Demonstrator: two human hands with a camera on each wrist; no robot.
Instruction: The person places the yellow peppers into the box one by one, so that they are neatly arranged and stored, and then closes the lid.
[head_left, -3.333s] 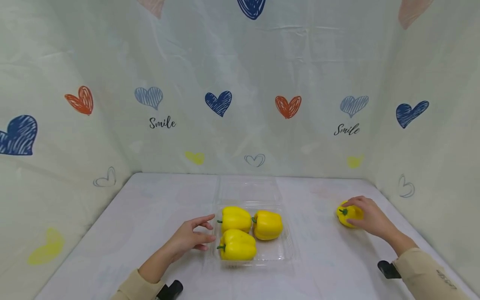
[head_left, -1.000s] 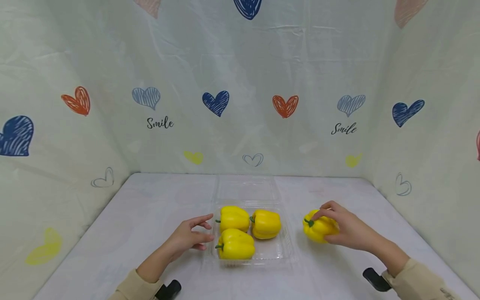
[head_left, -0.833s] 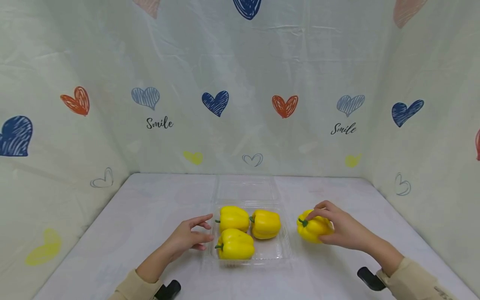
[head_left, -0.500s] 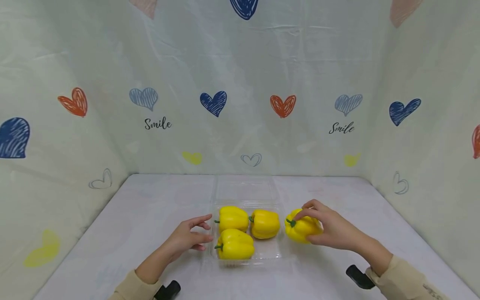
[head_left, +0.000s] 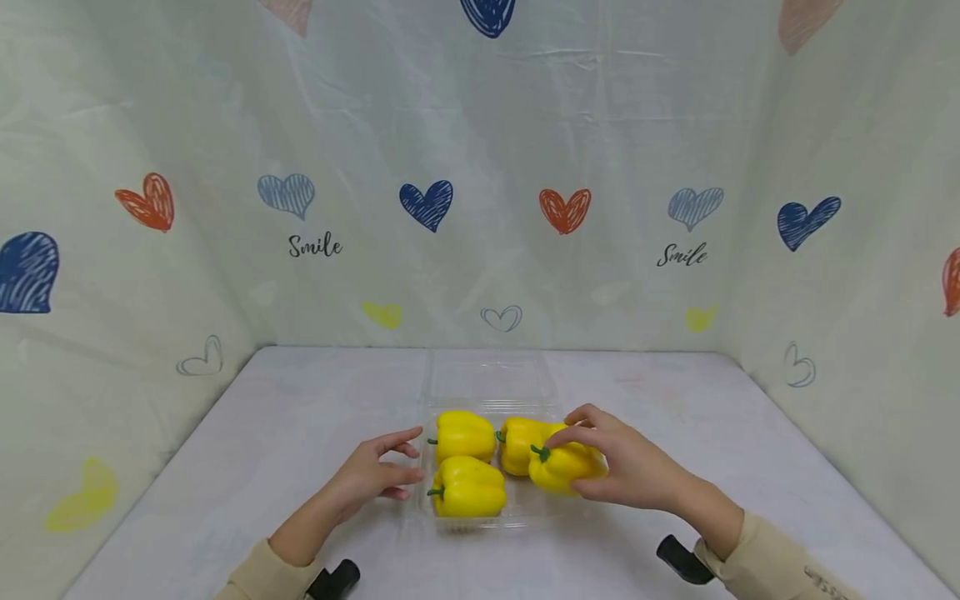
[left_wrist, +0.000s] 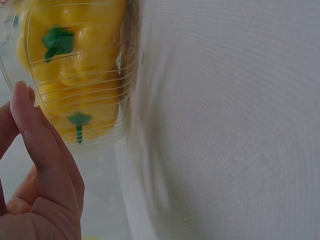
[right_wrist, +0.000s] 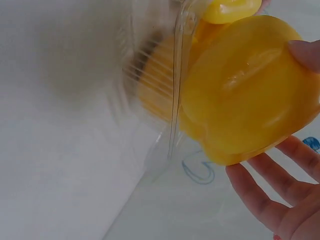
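My right hand [head_left: 637,462] grips a yellow bell pepper [head_left: 558,471] between thumb and fingers, its green stem pointing left. The pepper overlaps the right part of a clear plastic clamshell container [head_left: 525,520] in the head view; in the right wrist view, the held pepper [right_wrist: 245,90] is close above the rim [right_wrist: 177,75]. Inside sit three more yellow bell peppers: back left [head_left: 465,435], front left [head_left: 468,487] and back right [head_left: 516,442], the last partly hidden. My left hand [head_left: 375,471] stays at the container's left side, fingers loosely extended, fingertips right at the rim.
The container's clear lid [head_left: 487,379] lies folded back toward the rear of the white-covered table [head_left: 330,392]. A pale curtain [head_left: 495,267] printed with hearts encloses the back and sides. Black wrist cameras [head_left: 684,560] are worn at both cuffs.
My right hand took hold of the pepper at the table's right and has carried it left, over the container's right part. The left hand has stayed beside the container.
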